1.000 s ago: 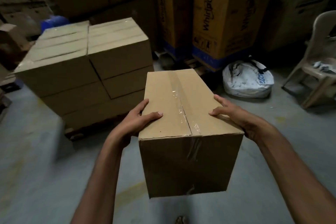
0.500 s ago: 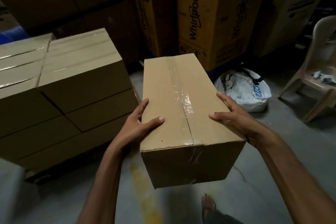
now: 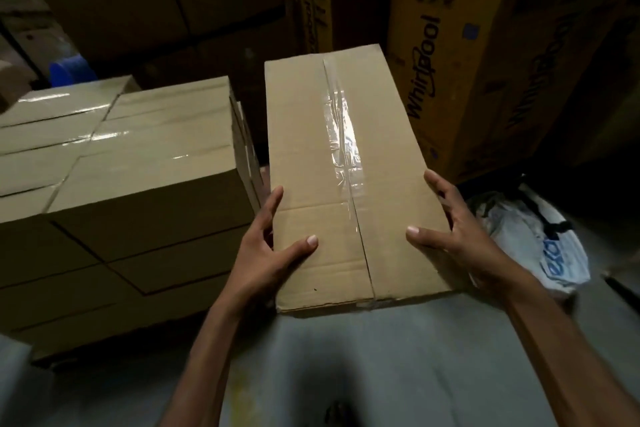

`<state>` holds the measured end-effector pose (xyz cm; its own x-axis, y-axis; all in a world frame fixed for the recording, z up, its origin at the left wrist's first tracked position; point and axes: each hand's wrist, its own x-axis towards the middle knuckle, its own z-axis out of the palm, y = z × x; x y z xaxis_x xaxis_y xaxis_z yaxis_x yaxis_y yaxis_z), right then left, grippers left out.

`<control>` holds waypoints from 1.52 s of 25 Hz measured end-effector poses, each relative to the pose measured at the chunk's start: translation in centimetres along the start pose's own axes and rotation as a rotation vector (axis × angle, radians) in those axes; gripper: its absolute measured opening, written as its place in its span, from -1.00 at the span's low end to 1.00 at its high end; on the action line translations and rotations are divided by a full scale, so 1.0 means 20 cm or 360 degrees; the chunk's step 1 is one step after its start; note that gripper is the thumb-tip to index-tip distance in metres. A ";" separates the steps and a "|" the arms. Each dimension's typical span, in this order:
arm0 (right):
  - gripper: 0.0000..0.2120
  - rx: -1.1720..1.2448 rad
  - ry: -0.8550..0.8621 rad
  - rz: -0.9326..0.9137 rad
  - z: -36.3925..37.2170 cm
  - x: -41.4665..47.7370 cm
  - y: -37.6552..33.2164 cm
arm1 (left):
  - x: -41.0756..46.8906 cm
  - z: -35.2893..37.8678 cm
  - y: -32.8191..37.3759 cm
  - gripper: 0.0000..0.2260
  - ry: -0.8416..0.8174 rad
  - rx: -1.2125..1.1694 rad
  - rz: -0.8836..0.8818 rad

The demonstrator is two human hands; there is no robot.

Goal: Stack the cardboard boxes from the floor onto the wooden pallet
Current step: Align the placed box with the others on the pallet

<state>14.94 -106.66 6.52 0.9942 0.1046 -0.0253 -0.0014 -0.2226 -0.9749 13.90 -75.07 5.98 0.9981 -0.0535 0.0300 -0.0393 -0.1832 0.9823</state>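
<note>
Currently mid-carry: left hand (image 3: 266, 253) and right hand (image 3: 460, 236) clamp the taped box (image 3: 346, 184) by its long sides at the near end, thumbs on top, fingers spread down the sides. The box is off the floor (image 3: 415, 374), just right of the stack (image 3: 138, 166); the pallet under the stack isn't clearly visible. Next, I'd say: swing left, clear the stack's top edge, set down flush. Only side pressure carries it, so slip is the risk.
</note>
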 end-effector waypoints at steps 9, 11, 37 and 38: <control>-0.06 -0.0106 -0.0054 -0.0146 -0.02 1.24 -0.01 | 1.11 -0.17 -0.12 -0.10 0.0132 0.0074 0.0120; -0.05 -0.0129 -0.0069 -0.0145 -0.04 1.51 -0.05 | 1.36 -0.21 -0.11 -0.11 0.0158 0.0081 0.0122; -0.17 -0.0144 -0.0784 -0.0460 0.07 5.15 -0.43 | 4.22 -0.60 -0.14 -0.21 0.1091 0.0083 0.0092; -0.18 -0.0165 -0.0800 -0.0487 0.12 5.26 -0.46 | 4.30 -0.66 -0.14 -0.21 0.1110 0.0088 0.0111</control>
<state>119.19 -91.20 12.27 0.7749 0.6192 0.1270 0.3126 -0.2007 -0.9284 100.44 -66.25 8.14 0.7896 0.5719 0.2225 -0.0883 -0.2529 0.9635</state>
